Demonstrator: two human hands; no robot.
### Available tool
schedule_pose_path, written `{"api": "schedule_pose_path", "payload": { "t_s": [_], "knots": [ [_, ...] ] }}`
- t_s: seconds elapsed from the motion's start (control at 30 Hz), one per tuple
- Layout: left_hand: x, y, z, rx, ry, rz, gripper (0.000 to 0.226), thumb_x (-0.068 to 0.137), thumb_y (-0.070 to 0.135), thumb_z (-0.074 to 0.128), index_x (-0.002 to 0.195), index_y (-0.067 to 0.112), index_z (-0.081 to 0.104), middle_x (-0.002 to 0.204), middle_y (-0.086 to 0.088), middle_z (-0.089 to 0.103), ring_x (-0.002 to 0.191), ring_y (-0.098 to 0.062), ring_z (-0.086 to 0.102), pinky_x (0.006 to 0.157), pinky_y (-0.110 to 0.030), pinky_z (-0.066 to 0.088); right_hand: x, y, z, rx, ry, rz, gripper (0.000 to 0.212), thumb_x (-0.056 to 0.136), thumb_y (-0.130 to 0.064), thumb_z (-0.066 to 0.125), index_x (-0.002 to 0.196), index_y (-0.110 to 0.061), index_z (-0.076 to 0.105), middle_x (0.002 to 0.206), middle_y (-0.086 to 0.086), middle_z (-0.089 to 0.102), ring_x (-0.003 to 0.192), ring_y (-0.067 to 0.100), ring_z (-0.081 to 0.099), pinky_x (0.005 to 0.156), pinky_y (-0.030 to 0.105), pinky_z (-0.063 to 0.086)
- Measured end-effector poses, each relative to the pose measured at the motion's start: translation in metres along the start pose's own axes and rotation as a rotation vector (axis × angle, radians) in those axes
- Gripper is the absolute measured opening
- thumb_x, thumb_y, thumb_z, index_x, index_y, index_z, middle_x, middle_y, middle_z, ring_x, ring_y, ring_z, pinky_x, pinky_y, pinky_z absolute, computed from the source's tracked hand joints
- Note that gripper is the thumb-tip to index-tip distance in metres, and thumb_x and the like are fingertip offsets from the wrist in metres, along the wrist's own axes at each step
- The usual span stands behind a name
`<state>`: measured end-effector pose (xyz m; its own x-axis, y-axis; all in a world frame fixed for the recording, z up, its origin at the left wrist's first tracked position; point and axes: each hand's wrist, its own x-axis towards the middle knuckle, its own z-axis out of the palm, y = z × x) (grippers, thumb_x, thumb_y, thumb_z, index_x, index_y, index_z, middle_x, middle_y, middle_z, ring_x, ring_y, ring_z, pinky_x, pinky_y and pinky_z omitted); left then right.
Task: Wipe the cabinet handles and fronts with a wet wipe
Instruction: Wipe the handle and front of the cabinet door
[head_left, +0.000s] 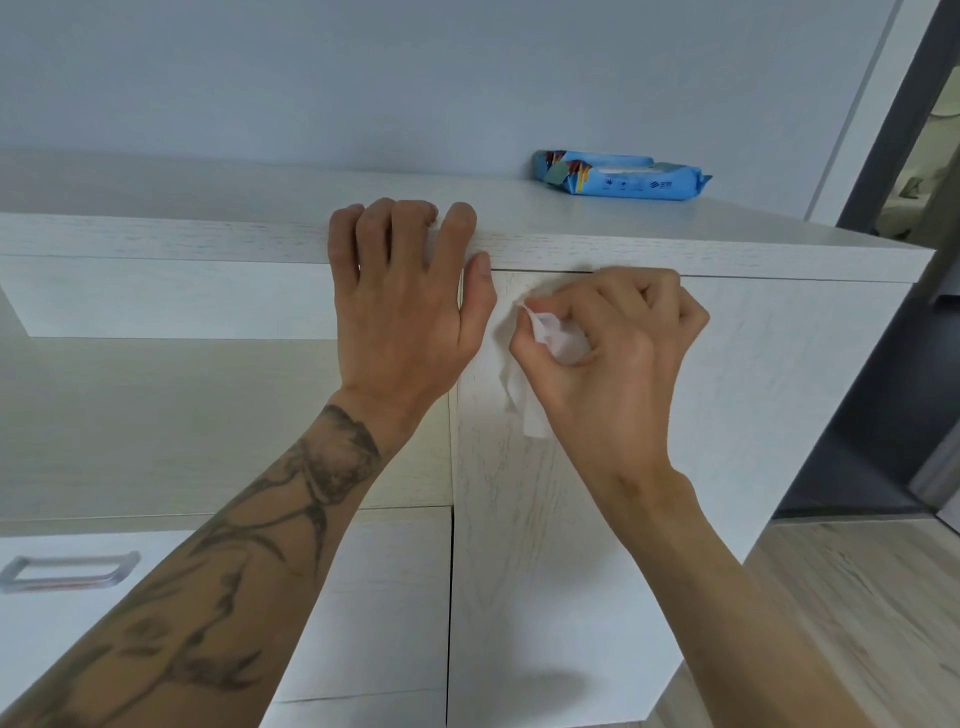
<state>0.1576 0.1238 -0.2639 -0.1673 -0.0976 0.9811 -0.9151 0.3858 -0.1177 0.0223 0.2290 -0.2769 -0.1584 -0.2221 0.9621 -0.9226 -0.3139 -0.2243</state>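
A white wood-grain cabinet fills the view. My right hand (608, 338) grips a crumpled white wet wipe (524, 364) and holds it against the upper left corner of the right cabinet door (571, 519). My left hand (405, 296) rests on the front edge of the cabinet top (208, 234), fingers hooked over the edge and thumb pressed on the door's top corner. A metal handle (67, 571) sits on a drawer front at the lower left.
A blue pack of wet wipes (623, 176) lies on the cabinet top at the back right. An open recess is at the left under the top. Wooden floor (857, 623) and a dark doorway lie to the right.
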Motion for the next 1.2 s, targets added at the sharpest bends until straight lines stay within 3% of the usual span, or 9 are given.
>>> {"api": "schedule_pose_path", "payload": {
  "t_s": [0.23,0.4,0.53,0.67,0.83,1.03,1.2],
  "knots": [
    [0.000,-0.001,0.002,0.003,0.009,-0.003,0.043,0.108,0.036,0.034,0.120,0.010,0.066,0.108,-0.015,0.063,0.105,-0.036,0.055,0.107,-0.051,0.036,-0.010,0.009,-0.011,0.038,0.042,-0.054,0.008,0.093,-0.028,0.083,0.091,-0.021,0.081,0.094,-0.011,0.074,0.105,0.017,0.055,0.096,0.039,0.031],
    [-0.001,0.000,0.005,-0.007,0.024,-0.013,0.036,0.108,0.035,0.039,0.121,0.012,0.063,0.109,-0.015,0.062,0.107,-0.036,0.053,0.107,-0.053,0.038,-0.001,0.009,-0.004,0.042,-0.044,-0.049,0.008,0.093,-0.030,0.081,0.092,-0.023,0.080,0.097,-0.011,0.075,0.108,0.018,0.056,0.098,0.038,0.030],
    [-0.002,-0.001,0.006,-0.021,0.033,-0.018,0.033,0.107,0.035,0.041,0.120,0.012,0.061,0.108,-0.015,0.062,0.106,-0.034,0.051,0.106,-0.053,0.039,-0.008,0.013,-0.010,0.089,0.016,-0.028,0.007,0.092,-0.028,0.082,0.091,-0.022,0.080,0.095,-0.012,0.073,0.106,0.015,0.054,0.096,0.039,0.032],
    [-0.001,-0.001,0.004,-0.013,0.032,-0.014,0.037,0.108,0.035,0.037,0.120,0.011,0.063,0.108,-0.015,0.062,0.106,-0.036,0.053,0.106,-0.053,0.039,-0.002,0.013,-0.003,0.071,-0.069,-0.016,0.005,0.092,-0.029,0.080,0.096,-0.026,0.080,0.099,-0.015,0.072,0.111,0.006,0.047,0.098,0.038,0.030],
    [-0.001,-0.001,0.002,-0.007,0.020,0.000,0.039,0.107,0.035,0.037,0.120,0.010,0.065,0.108,-0.015,0.062,0.105,-0.036,0.053,0.106,-0.052,0.037,-0.008,0.024,-0.014,0.108,-0.041,-0.099,0.009,0.096,-0.028,0.082,0.104,-0.024,0.082,0.107,-0.019,0.070,0.111,0.007,0.047,0.097,0.048,0.037],
    [0.000,-0.001,0.001,-0.010,0.019,0.005,0.041,0.107,0.035,0.036,0.119,0.010,0.067,0.107,-0.014,0.062,0.104,-0.036,0.055,0.105,-0.052,0.038,-0.010,0.049,-0.039,0.097,-0.055,-0.063,0.009,0.098,-0.020,0.078,0.106,-0.016,0.081,0.107,-0.009,0.073,0.112,0.018,0.052,0.091,0.068,0.043],
    [0.000,0.000,0.001,-0.021,0.016,0.001,0.040,0.107,0.034,0.037,0.118,0.010,0.066,0.107,-0.014,0.062,0.104,-0.037,0.057,0.104,-0.054,0.041,-0.006,0.053,-0.056,-0.007,-0.020,-0.048,0.004,0.097,-0.016,0.079,0.099,-0.013,0.080,0.103,-0.011,0.067,0.111,0.030,0.055,0.093,0.065,0.042]
  ]
}}
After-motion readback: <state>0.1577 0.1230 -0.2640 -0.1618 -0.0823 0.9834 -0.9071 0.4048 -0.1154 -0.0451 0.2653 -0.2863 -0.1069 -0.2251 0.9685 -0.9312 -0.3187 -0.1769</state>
